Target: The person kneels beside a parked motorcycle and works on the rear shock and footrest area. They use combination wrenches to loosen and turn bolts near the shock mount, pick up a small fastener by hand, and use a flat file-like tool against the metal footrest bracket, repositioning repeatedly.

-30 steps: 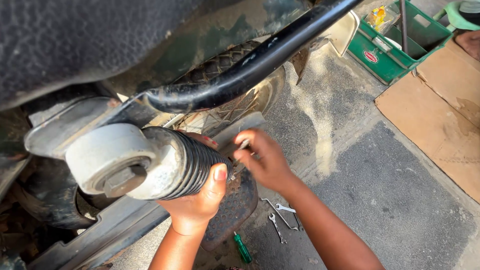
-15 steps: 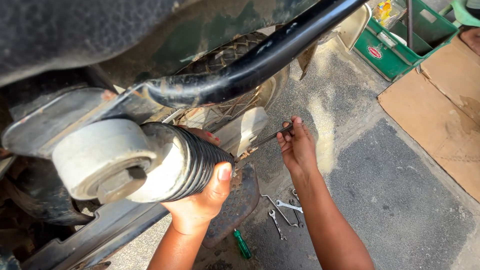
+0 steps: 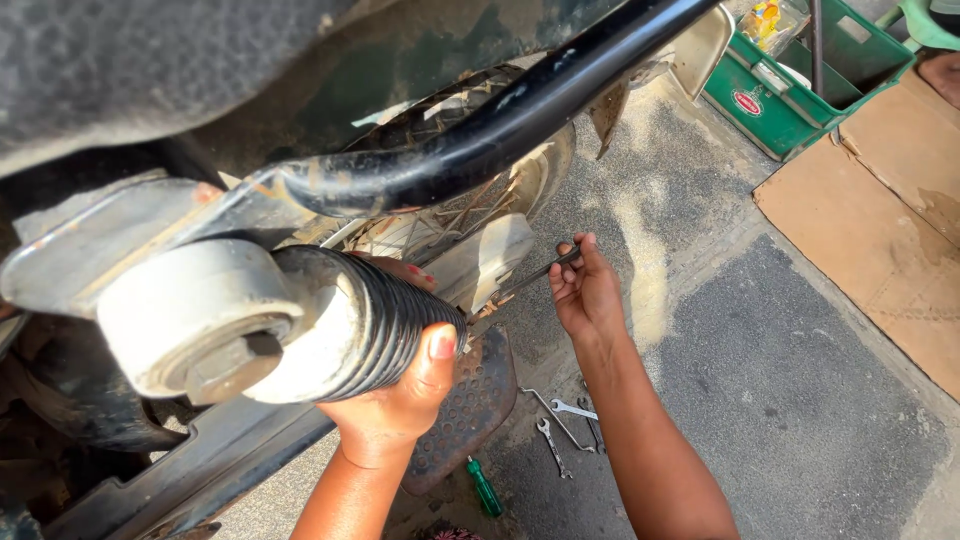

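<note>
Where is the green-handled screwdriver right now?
In the head view, the green-handled screwdriver lies on the ground at bottom centre, between the person's two forearms, just left of the loose wrenches and below the perforated footrest plate.

The left hand [image 3: 400, 395] gripped the ribbed shock absorber [image 3: 290, 320]; the right hand [image 3: 585, 290] held a thin metal rod [image 3: 525, 283].

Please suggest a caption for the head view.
Left hand grips ribbed black rubber boot; right hand holds thin metal rod.
</note>
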